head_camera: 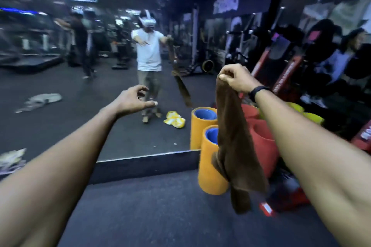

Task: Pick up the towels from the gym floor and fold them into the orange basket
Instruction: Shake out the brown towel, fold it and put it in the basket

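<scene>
My right hand point(235, 79) pinches the top corner of a brown towel point(233, 146), which hangs down at chest height well above the floor. My left hand point(134, 97) is stretched forward to the left of the towel, fingers loosely curled with nothing in them. Behind the towel a red-orange tub-like container point(265, 144) stands on the floor, partly hidden by the cloth. The wall mirror ahead shows a yellow towel point(174, 119) and a grey towel point(43, 100) lying on the dark floor. Another pale cloth point(12, 159) shows at the left edge.
An upright orange roll with a blue core point(209, 166) stands against the mirror's base ledge point(146, 165), right by the hanging towel. Red and black gym machines point(285, 78) crowd the right side. Dark rubber floor point(150, 216) lies in front of me.
</scene>
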